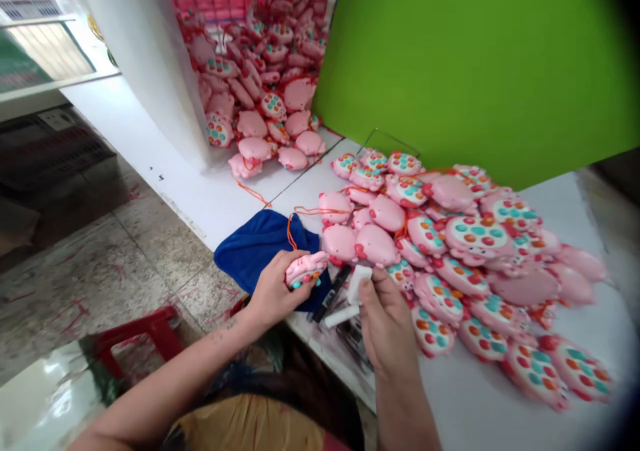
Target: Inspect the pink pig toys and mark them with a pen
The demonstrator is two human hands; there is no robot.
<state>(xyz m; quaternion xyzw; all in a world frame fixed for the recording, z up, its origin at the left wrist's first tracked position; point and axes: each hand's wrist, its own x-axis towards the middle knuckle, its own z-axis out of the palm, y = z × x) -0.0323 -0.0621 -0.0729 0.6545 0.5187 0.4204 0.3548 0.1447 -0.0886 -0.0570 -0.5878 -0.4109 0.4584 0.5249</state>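
My left hand (273,291) is closed round a pink pig-shaped toy (306,269) with coloured buttons, holding it on edge over a blue cloth (260,244). An orange cord (290,231) runs up from the toy. My right hand (387,324) pinches a small white piece (358,283) just right of the toy. A black pen-like tool (331,294) and a white stick (341,316) lie between my hands on the white table (480,404).
A large heap of the same pink toys (465,264) covers the table to the right. More pink toys are piled (260,91) at the back by a white panel. A green board (475,64) stands behind. A red stool (145,334) sits on the floor at left.
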